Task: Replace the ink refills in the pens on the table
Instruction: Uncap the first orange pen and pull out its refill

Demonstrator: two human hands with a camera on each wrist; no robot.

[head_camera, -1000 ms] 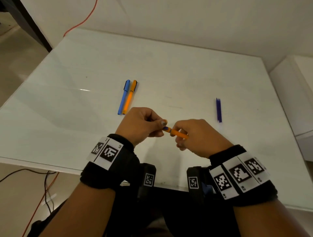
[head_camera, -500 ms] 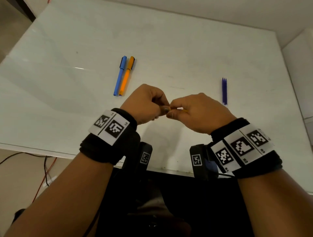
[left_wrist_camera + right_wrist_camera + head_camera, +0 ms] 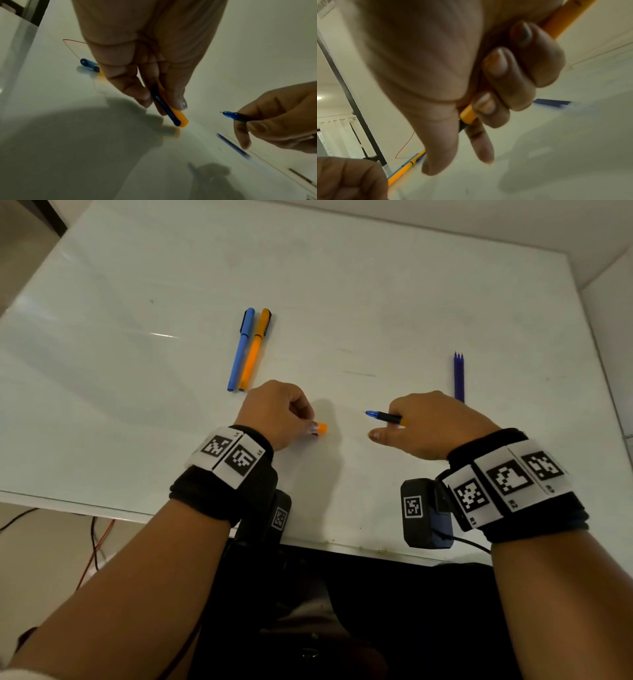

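Left hand [image 3: 277,412]: fingers curled, thumb and fingertips pinching an orange pen cap [image 3: 321,428] with a dark blue clip; the left wrist view shows the cap's free end pointing down toward the tabletop [image 3: 376,302], whether touching it I cannot tell.

Right hand [image 3: 431,426]: three fingers wrapped round the uncapped orange pen [image 3: 467,115]; its blue-tipped nib end [image 3: 375,415] sticks out leftward, toward the left hand. Thumb and index finger extended, not on the pen. Orange barrel passes through the fist and out the back (right wrist view).

The two hands are apart, a gap of bare tabletop between cap and nib.

Just beyond the left hand: a blue pen [image 3: 241,350] and a second orange pen [image 3: 256,350], both capped, lying flat, side by side and touching or nearly so, near ends close to the left knuckles.

Beyond the right hand: a small bundle of dark blue refills [image 3: 458,374] lying flat together, tips pointing away from the person; near ends hidden behind the right hand in the head view.

Both wrists carry black bands with printed square markers.
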